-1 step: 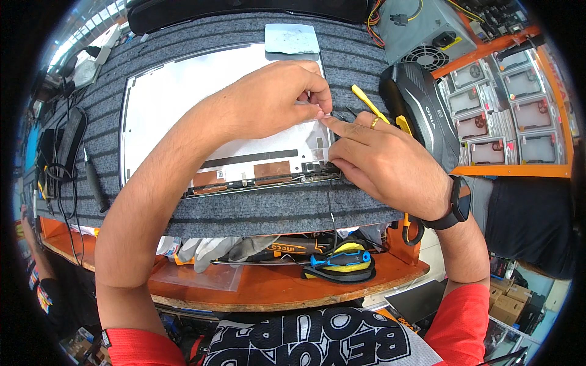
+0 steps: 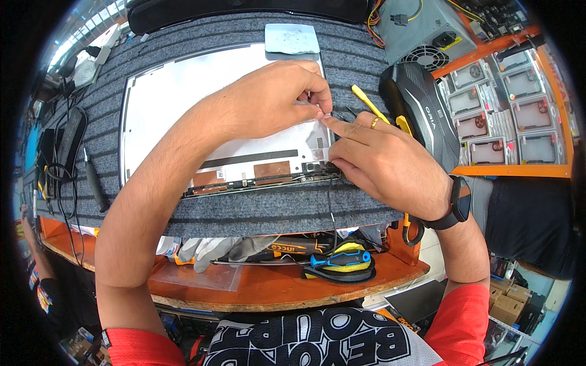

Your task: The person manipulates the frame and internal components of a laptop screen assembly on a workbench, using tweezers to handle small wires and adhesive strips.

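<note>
A laptop screen panel (image 2: 183, 79) lies flat, its pale back side up, with copper-coloured foil patches (image 2: 273, 171) along the near edge. Over its right side, my left hand (image 2: 284, 91) is closed in a pinch at the panel's edge. What sits between its fingertips is too small to make out. My right hand (image 2: 378, 152) comes in from the right, its index fingertip meeting the left fingertips. Its other fingers are curled beside the panel's right edge, and anything they hold is hidden. A clear strip (image 2: 318, 149) shows at the panel's near right corner.
A light blue pad (image 2: 292, 39) rests at the panel's far edge. A yellow-handled tool (image 2: 369, 102) and a black case (image 2: 421, 113) are on the right, a screwdriver (image 2: 94, 180) on the left. Below the ribbed grey mat (image 2: 274, 213), a shelf holds gloves (image 2: 210, 249) and a blue-handled tool (image 2: 340, 259).
</note>
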A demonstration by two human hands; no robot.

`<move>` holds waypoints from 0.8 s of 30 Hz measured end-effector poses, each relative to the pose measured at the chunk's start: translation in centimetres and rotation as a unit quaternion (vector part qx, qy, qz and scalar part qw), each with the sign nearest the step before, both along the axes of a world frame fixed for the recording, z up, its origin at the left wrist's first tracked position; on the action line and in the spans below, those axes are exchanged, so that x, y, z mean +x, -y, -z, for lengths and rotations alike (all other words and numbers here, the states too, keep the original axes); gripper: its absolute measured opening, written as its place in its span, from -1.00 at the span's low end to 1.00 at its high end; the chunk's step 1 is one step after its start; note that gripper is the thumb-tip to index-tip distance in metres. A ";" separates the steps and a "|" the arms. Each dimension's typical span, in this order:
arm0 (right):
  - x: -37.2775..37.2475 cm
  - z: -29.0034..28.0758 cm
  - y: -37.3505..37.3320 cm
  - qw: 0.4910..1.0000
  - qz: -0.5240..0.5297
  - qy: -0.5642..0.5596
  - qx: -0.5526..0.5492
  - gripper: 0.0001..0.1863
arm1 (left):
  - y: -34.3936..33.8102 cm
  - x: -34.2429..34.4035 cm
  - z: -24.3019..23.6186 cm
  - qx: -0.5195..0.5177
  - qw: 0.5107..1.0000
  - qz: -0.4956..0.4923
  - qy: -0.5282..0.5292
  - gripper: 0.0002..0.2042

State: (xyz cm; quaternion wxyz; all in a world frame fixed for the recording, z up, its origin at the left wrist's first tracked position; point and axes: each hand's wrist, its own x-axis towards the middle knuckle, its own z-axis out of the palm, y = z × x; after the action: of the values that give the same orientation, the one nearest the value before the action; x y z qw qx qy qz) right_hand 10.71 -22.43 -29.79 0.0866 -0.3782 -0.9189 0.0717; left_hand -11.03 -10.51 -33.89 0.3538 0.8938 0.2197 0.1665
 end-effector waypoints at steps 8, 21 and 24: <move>0.0 0.2 0.0 1.000 -0.006 0.013 0.019 -0.86 | -0.7 0.2 -0.2 -0.003 1.000 0.015 -0.004 -0.86; 0.0 0.3 0.1 1.000 -0.001 0.007 0.025 -0.87 | -0.8 0.8 0.5 0.038 0.999 -0.028 -0.010 -0.82; 0.0 0.2 0.1 1.000 0.000 0.013 0.027 -0.87 | -0.8 0.8 0.8 0.059 0.998 -0.025 0.012 -0.82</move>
State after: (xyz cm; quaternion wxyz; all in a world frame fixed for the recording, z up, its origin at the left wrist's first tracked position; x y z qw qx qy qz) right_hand 10.71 -22.55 -30.01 0.0848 -0.3762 -0.9217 0.0419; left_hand -10.23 -9.66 -34.67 0.2986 0.9054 0.2270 0.1988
